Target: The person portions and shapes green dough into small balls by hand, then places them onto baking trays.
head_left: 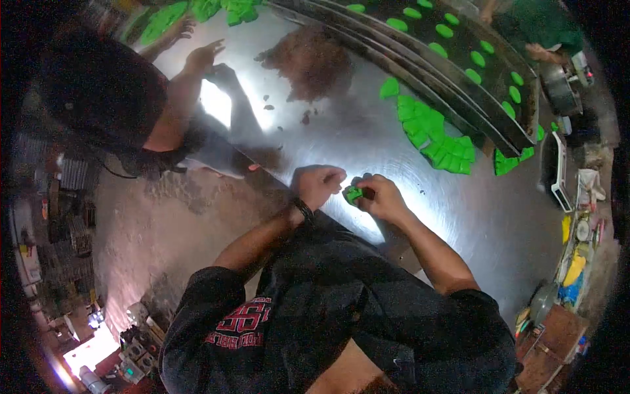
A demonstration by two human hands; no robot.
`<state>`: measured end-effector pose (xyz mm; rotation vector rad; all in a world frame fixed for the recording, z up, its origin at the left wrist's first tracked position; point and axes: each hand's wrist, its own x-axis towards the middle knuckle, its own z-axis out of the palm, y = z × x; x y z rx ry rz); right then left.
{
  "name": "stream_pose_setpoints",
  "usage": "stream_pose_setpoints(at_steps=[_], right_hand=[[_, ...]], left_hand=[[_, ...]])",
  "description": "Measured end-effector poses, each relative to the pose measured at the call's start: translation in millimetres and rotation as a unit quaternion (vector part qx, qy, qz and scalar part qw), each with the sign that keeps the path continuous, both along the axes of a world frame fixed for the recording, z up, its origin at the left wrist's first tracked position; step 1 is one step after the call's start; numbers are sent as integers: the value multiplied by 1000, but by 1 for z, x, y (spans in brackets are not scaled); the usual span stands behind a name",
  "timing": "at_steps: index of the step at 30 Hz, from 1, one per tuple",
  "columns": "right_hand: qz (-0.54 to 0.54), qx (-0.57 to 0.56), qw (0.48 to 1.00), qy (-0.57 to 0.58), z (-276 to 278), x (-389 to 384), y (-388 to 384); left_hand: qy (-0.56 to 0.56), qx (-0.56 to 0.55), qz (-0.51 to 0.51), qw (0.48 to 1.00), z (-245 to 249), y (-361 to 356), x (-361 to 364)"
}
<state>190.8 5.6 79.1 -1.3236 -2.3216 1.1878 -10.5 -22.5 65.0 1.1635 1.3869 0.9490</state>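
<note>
My right hand [382,198] grips a small green dough piece [354,194] with dark stuff against its top. Just left of it is my left hand [318,185], its fingers curled together in a pinch. Whether anything sits between those fingertips is too small to make out. Both hands are over the near edge of a shiny metal table [308,141]. Further back lies a heap of brown crumbly filling [307,62]. Flat green dough pieces [426,131] overlap in a curved row to the right of the heap.
Dark trays [453,72] holding several green ovals run along the back right. At left, a co-worker in a dark cap [98,92] reaches over the table toward more green dough [164,21]. Another person's hand [546,54] is near a metal pot [562,88].
</note>
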Motion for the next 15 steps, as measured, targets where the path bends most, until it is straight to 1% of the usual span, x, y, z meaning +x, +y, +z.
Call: stream_pose_setpoints(at_steps=[1, 2, 3, 4, 6, 7, 8, 10, 11, 12, 13, 14, 15], right_hand=[[-6, -2, 1000, -2, 4, -1, -1], [-9, -2, 1000, -3, 9, -2, 0], [3, -22, 1000, 19, 10, -1, 1], [26, 37, 998, 41, -15, 5, 1], [16, 5, 999, 29, -3, 2, 2], [32, 80, 995, 48, -25, 6, 1], [55, 82, 994, 51, -32, 7, 5], [55, -2, 998, 39, -17, 6, 15], [77, 35, 994, 68, -25, 10, 19], [56, 4, 994, 93, -27, 10, 20], [50, -16, 994, 92, -27, 13, 18], [46, -29, 994, 93, -29, 14, 20], [71, -1, 991, 117, -35, 17, 22]], left_hand=[[-37, -19, 31, 999, -11, 9, -2], [36, 46, 53, 997, -10, 24, -7], [94, 127, 46, 986, -6, 37, -14], [155, 206, 39, 965, 15, 53, -19], [243, 287, 142, 916, 18, 88, -22], [351, 149, 30, 924, 28, 109, -31], [442, -2, -86, 893, 34, 127, -43], [573, -14, -185, 798, 10, 144, -57], [768, 163, -145, 602, -13, 137, -56], [874, 329, -99, 345, -47, 119, -56], [881, 468, -42, 54, -77, 97, -56], [833, 492, -6, -254, -78, 82, -52], [671, 516, 92, -524, -76, 67, -48]])
